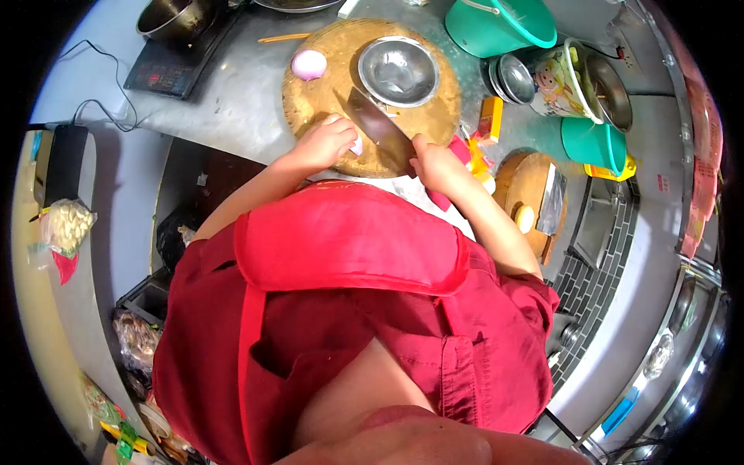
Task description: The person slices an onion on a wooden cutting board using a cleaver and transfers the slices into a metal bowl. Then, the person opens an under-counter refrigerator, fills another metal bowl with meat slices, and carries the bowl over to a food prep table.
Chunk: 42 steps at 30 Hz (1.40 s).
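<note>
A round wooden cutting board (442, 116) lies on the metal counter. My right hand (435, 164) is closed around the handle end of a cleaver (378, 126), whose broad blade slants over the board toward the upper left. On the board's near left part, my left hand (328, 142) has its fingers curled over a pale purple onion piece (356, 146), mostly hidden under them. Farther back sits a whole peeled purple onion (309, 65). Beside it, a steel bowl (418, 87) stands on the board, beyond the blade.
Behind the board are chopsticks (284, 38) and an induction cooker (164, 79) bearing a pot (174, 22). A green bucket (496, 29), small metal bowls (514, 77) and a yellow box (489, 120) stand to the right. A second wooden board (513, 182) lies nearer on that side.
</note>
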Each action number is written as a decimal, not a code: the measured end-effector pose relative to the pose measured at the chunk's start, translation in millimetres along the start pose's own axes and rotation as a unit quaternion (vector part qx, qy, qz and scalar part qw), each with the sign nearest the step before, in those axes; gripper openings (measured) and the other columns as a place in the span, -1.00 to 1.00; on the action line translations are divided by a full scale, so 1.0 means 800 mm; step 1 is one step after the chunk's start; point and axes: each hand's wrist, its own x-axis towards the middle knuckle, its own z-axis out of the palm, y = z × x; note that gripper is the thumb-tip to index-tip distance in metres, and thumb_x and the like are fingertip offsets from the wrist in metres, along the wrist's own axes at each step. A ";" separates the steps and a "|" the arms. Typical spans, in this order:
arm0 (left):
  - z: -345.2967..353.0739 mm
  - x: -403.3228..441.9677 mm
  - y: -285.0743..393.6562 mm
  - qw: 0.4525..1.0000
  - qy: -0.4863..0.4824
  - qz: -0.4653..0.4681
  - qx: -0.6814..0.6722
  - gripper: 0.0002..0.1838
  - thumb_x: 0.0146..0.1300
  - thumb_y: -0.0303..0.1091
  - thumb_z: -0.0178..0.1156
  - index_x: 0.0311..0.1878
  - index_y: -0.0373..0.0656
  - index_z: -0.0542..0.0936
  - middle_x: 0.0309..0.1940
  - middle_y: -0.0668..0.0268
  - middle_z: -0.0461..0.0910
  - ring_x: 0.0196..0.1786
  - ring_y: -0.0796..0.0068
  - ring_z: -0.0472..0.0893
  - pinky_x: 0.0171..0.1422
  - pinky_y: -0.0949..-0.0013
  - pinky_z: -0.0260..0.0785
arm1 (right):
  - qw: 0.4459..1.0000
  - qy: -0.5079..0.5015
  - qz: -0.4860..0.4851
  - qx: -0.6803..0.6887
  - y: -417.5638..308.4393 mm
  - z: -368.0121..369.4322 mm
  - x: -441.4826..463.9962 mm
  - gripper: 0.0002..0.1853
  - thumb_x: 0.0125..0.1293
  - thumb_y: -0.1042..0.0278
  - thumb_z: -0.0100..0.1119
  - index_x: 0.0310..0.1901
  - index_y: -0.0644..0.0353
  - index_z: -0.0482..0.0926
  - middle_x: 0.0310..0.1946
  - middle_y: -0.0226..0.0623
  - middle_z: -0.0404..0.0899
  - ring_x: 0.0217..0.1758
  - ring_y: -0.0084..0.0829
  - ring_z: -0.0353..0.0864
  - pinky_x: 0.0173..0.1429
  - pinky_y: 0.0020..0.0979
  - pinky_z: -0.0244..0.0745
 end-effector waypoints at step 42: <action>0.008 -0.018 -0.015 1.000 0.022 0.001 0.016 -0.91 0.08 -0.45 0.07 -0.31 -0.15 0.49 -0.26 0.27 0.48 -0.15 0.21 0.46 -0.09 0.27 0.33 | 0.999 -0.042 0.009 0.020 -0.034 0.002 -0.007 -0.74 0.19 0.36 0.03 -0.26 0.38 0.24 -0.56 0.18 0.47 -0.41 0.15 0.49 -0.34 -0.04 0.37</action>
